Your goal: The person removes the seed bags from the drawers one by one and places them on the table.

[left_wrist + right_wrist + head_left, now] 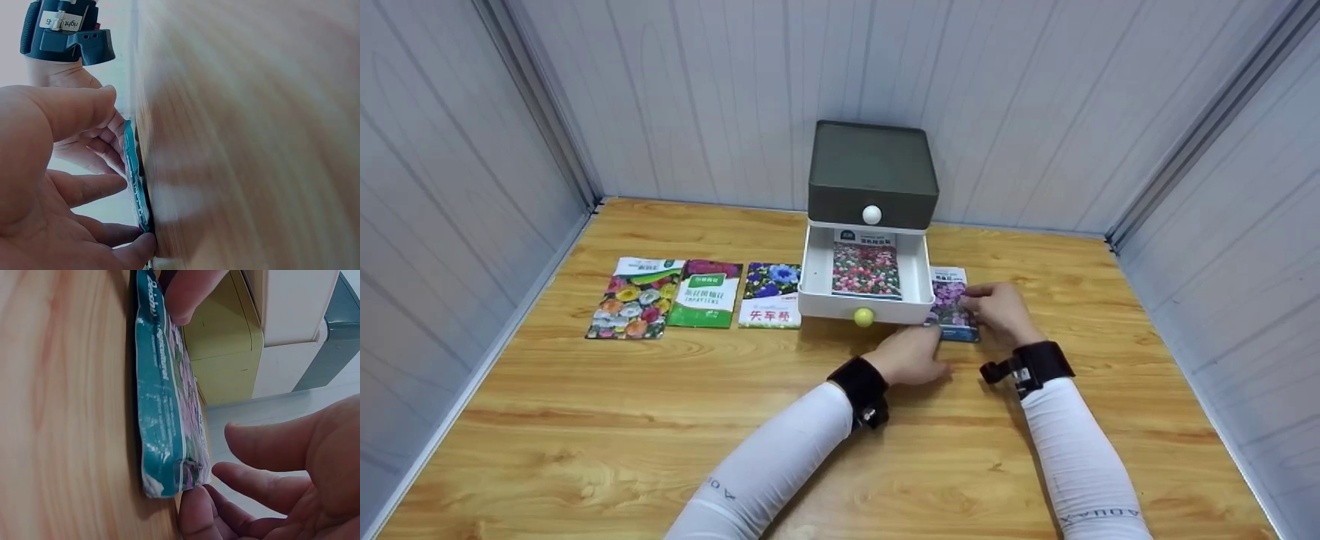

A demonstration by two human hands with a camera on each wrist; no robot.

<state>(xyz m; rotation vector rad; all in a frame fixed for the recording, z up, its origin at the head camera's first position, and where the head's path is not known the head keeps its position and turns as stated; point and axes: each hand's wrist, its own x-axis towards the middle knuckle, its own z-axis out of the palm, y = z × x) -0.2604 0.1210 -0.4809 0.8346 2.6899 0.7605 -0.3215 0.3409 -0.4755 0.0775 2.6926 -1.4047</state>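
Neither hand pinches anything: the left hand [911, 358] has its fingers spread at the near edge of the purple packet [949, 304], and the right hand [1003, 311] has thumb and fingers apart, fingertips at a near corner. The packet lies on the table [570, 420], right of the pulled-out drawer [829, 306].

My guess at trouble: being thin and flat, the packet could skid if fingertips push without getting beneath it. Its left side looks close to the drawer, so a straight lift might snag there, or the left hand might bump the drawer's corner.

Writing, left to right: the flowered packet [634, 304] has characters too small to read; the green packet [705, 296] says "IMPATIENS"; the blue packet [771, 289] has red characters, seemingly 矢车菊; the pink packet [866, 266] inside the drawer is illegible. The purple one's teal band reads "Agricultural"; the right wristband [67, 34], "right".
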